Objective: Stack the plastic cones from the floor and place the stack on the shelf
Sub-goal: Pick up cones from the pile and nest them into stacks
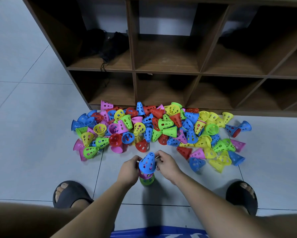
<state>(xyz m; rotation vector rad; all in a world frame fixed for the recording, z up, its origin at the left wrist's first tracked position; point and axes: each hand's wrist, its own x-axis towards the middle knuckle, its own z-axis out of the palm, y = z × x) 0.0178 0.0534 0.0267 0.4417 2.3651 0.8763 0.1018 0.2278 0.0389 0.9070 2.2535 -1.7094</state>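
Two black slippers (70, 194) sit nearest on the grey tiled floor (41, 134), one to each side of the person's forearms. Between them, the left hand (129, 170) curls against the left side of a short stack (146, 176). The right hand (167, 164) pinches the right side of the blue cone (147, 163) on top. Below the blue one nest a pink cone (145, 175) and a green cone (147, 180). I cannot tell whether the green base rests on the floor or is lifted just above it.

The cones look like thin moulded plastic, pierced with oval holes. They are probably very light, slightly springy and smooth. A tall stack would likely sway or tip if held only at the top, so the wide lower rim looks like the safer place to hold. The holes offer fingertip purchase.

Just beyond the hands lies the pile of loose cones (165, 124) in many colours, most of them tipped on their sides. Behind it stands the brown cubby shelf (134, 73). A black bag (110, 45) lies in an upper left compartment.
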